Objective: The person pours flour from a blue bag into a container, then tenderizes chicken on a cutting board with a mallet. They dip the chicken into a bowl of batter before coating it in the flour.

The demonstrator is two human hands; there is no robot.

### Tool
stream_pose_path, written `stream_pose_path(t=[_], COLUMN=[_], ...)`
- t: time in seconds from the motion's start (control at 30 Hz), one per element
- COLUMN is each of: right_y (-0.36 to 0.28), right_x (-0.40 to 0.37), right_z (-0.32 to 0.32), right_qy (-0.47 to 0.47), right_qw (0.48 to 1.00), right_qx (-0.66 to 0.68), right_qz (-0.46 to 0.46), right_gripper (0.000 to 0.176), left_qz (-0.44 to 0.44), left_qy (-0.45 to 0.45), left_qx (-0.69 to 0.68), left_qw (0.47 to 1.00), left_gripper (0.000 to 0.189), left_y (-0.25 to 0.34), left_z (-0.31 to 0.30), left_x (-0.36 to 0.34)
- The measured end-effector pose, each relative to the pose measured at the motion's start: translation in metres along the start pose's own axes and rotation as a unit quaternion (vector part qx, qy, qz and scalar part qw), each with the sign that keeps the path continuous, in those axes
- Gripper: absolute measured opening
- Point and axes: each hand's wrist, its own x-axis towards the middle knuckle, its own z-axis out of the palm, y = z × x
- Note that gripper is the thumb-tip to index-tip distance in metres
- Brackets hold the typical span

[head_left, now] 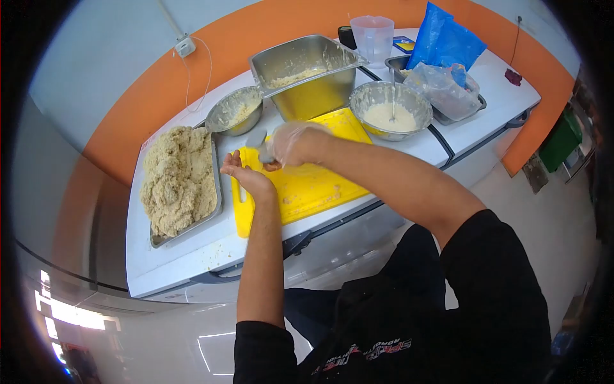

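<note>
Over the left part of the yellow cutting board (320, 185), my left hand (252, 179) is held palm up with its fingers apart; whether anything lies on it is hard to see. My right hand (295, 146), in a clear plastic glove and blurred, is closed around a grey object (257, 139), perhaps a scoop, just above my left fingers. A tray (218, 192) at the left is heaped with a crumbly beige mixture (176, 182). Behind my hands, a steel bowl (220, 117) has some of a similar mixture in it.
A deep steel container (313, 96) stands at the back. To its right is a steel bowl (364, 102) with white batter and an upright utensil (393, 96). Farther right are a clear jug (372, 38), a blue bag (444, 38) and a clear bag (441, 89) on a tray.
</note>
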Motion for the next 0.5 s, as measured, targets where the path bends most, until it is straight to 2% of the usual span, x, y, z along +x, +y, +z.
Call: stream_pose_path(t=[0.07,0.1,0.13,0.17,0.23,0.3,0.37,0.43,0.47,0.5], right_y=[0.021,0.032,0.046,0.043,0.031,0.034,0.056,0.056,0.047,0.039], right_x=[-0.003,-0.005,0.002,-0.001,-0.001,-0.005,0.008,0.001,-0.013,-0.032], right_z=[0.011,0.032,0.074,0.066,0.014,0.009,0.086,0.04,0.017,-0.005], right_qy=[0.038,0.068,0.219,0.208,-0.043,0.067,0.183,0.035,0.028,0.059], right_qw=[0.999,0.997,0.974,0.977,0.996,0.995,0.983,0.998,0.999,0.998], right_qx=[-0.014,-0.023,0.034,0.038,-0.079,0.023,-0.006,-0.041,-0.033,0.028], right_qz=[-0.008,-0.02,-0.039,-0.034,0.026,0.063,0.017,-0.03,-0.031,0.018], right_gripper=[0.034,0.034,0.031,0.031,0.038,0.038,0.036,0.04,0.04,0.039], left_qz=[-0.01,0.016,0.041,0.028,0.04,0.079,0.067,0.09,0.087,0.079], left_qy=[0.004,-0.003,-0.018,-0.018,-0.046,-0.057,-0.054,-0.046,-0.046,-0.046], left_qx=[0.008,0.015,0.026,0.03,0.024,0.064,0.052,0.066,0.079,0.083], left_qw=[1.0,1.0,0.999,0.999,0.998,0.993,0.995,0.993,0.992,0.992], left_gripper=[0.09,0.084,0.079,0.079,0.09,0.089,0.068,0.061,0.058,0.058], left_y=[-0.001,-0.005,-0.01,-0.013,-0.011,-0.011,-0.003,-0.006,0.0,-0.001], left_z=[0.001,-0.001,0.0,0.001,0.004,0.0,0.0,0.0,0.002,0.001], left_x=[0.002,0.003,0.004,0.002,0.004,0.003,-0.001,0.001,-0.003,-0.002])
